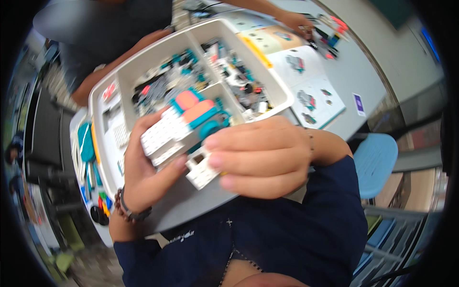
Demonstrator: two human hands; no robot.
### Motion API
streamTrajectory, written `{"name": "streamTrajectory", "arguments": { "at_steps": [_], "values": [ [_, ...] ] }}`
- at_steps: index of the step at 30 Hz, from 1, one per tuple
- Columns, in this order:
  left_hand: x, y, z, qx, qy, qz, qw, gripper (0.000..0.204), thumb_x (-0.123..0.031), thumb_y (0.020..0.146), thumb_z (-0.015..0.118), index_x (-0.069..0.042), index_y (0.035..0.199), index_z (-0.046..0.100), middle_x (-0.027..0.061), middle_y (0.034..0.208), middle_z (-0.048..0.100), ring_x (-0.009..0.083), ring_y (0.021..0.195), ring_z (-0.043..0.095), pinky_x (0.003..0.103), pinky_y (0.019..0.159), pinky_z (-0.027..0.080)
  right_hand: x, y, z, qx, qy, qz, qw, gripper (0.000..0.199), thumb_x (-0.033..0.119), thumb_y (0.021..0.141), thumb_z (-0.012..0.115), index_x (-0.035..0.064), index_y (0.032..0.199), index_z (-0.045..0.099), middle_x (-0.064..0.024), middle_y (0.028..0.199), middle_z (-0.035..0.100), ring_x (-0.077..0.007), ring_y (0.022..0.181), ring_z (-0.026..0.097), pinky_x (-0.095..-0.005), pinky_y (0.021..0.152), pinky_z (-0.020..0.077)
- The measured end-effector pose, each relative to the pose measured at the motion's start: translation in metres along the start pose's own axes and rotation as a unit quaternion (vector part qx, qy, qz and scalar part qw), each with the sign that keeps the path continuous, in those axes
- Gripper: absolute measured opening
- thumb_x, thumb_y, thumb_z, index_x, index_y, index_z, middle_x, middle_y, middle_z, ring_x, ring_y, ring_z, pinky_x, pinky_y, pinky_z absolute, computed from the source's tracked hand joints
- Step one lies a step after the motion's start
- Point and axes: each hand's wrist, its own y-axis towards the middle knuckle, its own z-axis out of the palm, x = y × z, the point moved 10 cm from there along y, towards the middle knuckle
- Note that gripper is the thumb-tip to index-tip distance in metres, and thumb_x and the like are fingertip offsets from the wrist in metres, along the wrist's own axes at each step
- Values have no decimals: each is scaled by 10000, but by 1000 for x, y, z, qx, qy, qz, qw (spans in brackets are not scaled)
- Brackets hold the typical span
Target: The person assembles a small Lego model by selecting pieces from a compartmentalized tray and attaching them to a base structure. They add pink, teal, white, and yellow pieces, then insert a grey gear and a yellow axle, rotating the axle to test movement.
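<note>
Brick model (184, 126), white beams with teal and coral pieces, held close above sorting tray (282, 98) on worktop (356, 71). Left hand (146, 167) cradles underside; right hand (260, 158) pinches white end block. Likely light, rigid, snap joints may pop apart; grip solid beams.

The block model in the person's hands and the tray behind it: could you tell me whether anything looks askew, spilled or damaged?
Nothing stands out as damaged or spilled. The left hand and right hand hold the white, teal and pink block model above the table. The small parts lie inside the compartments of the white sorting tray, beside an open instruction booklet.
</note>
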Motion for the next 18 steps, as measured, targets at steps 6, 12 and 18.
{"name": "streamTrajectory", "arguments": {
  "at_steps": [6, 12, 18],
  "values": [
    [-25, 0, 4, 7, 159, 193, 968, 589, -133, 644, 785, 27, 1119, 475, 163, 1100, 579, 188, 939, 606, 274, 793, 477, -7, -3, 6, 25, 19, 52, 998, 196, -1, 711, 638, -21, 894, 569, -190, 980, 615, -326, 875, 642, -363, 692, 562],
    [-33, -5, 1, -22, 204, 234, 950, 579, -155, 635, 787, 20, 1108, 504, 132, 1028, 603, 157, 792, 628, 254, 660, 497, -11, -3, 14, 61, 47, 110, 991, 196, 24, 727, 652, 16, 910, 582, -163, 995, 632, -315, 928, 633, -409, 798, 529],
    [-27, -6, 12, 45, 246, 183, 951, 681, -123, 648, 806, 53, 1175, 411, 192, 1202, 517, 228, 1075, 556, 330, 897, 461, -6, -4, 18, 78, 23, 117, 990, 201, 56, 744, 643, 52, 937, 590, -104, 999, 649, -283, 965, 625, -470, 964, 402]
  ]
}}
